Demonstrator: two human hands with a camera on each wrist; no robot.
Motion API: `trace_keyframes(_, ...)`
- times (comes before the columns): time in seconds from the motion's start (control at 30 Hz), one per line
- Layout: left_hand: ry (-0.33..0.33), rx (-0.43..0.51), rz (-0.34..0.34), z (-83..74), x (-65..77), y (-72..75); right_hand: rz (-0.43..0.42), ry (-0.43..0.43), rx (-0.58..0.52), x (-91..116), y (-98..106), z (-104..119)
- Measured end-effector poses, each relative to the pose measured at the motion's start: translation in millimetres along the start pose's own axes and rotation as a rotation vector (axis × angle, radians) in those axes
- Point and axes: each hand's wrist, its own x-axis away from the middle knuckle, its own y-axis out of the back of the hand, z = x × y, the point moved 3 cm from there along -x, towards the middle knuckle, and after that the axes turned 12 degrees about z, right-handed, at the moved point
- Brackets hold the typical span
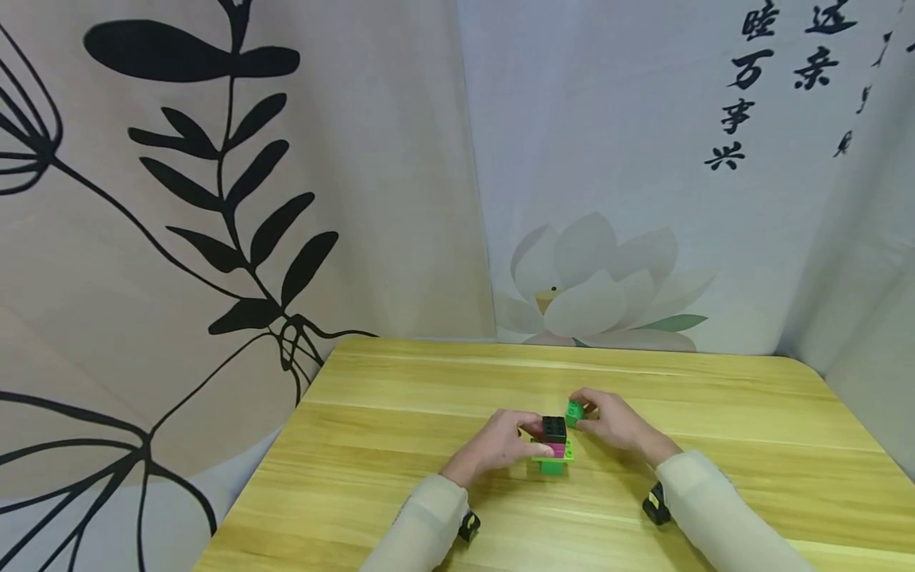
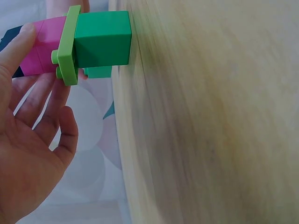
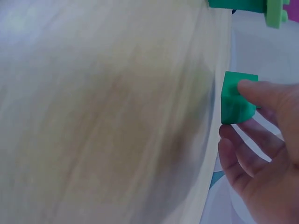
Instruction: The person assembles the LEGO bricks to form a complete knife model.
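Note:
My left hand (image 1: 499, 442) holds a stack of toy building bricks from its left side. On top of the stack is a black brick (image 1: 554, 430), above pink bricks (image 2: 46, 46). Below these come a lime-green plate (image 2: 70, 53) with studs and, lowest, a green brick (image 2: 103, 39). In the left wrist view the thumb lies across the pink, with fingers on the opposite side. Just behind and to the right, my right hand (image 1: 615, 419) pinches a separate small green brick (image 3: 238, 100) between thumb and fingers. A gap separates this brick from the stack in the right wrist view.
A light wooden table (image 1: 343, 477) lies under both hands. Along its far edge hangs a pale curtain (image 1: 400, 199) printed with black leaves, a lotus flower and characters. Black wrist devices (image 1: 656, 505) sit by the sleeve cuffs.

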Motion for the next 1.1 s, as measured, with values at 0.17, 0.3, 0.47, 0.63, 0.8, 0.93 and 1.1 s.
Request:
trace_keyframes(0.17,-0.002,0.000,0.001,-0.5,0.0,-0.2,0.008,-0.004,0.008,4.4,1.9,4.5)
trace_keyframes(0.3,-0.007,-0.004,0.002,-0.7,-0.1,-0.5,0.002,0.013,0.019,8.6,2.5,6.6)
trace_keyframes(0.47,-0.011,-0.001,0.004,-1.0,0.4,-0.5,-0.011,0.032,0.042,13.3,4.0,12.0)
trace_keyframes(0.63,-0.002,0.003,0.004,-0.9,0.2,0.2,-0.041,0.069,0.064,18.3,10.4,21.4)
trace_keyframes(0.8,0.008,0.008,0.005,-0.1,-0.4,-0.3,-0.059,0.087,0.082,21.9,17.7,29.4)
trace_keyframes(0.93,0.014,0.011,0.007,0.8,-0.4,-0.8,-0.070,0.099,0.092,26.0,24.3,36.4)
trace_keyframes(1.1,0.002,0.007,0.004,0.9,0.1,-1.4,-0.092,0.123,0.094,30.6,32.7,48.0)
